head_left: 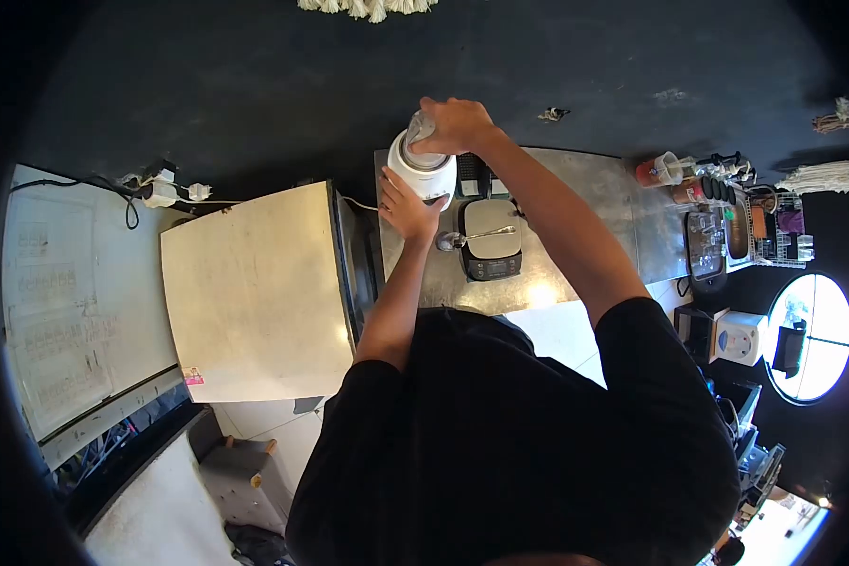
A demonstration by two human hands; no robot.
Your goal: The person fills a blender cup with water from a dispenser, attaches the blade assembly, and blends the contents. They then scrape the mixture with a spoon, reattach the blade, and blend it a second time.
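Note:
My left hand (408, 206) is wrapped round the side of a white round container (426, 179) at the back of the steel counter. At its top, my right hand (454, 126) holds a clear plastic piece (421, 129) over the container's mouth; whether it is a bag or a cup I cannot tell. Nearer to me, a kitchen scale (492, 247) lies on the counter with a long metal spoon (488, 232) across it. A small glass (450, 241) stands beside the scale.
The steel counter (575, 283) runs to the right towards cups (668, 170), a dark tray (705, 243) and a dish rack (776, 226). A large pale box-shaped appliance (255, 292) stands at left. Behind the counter is a dark wall (255, 85).

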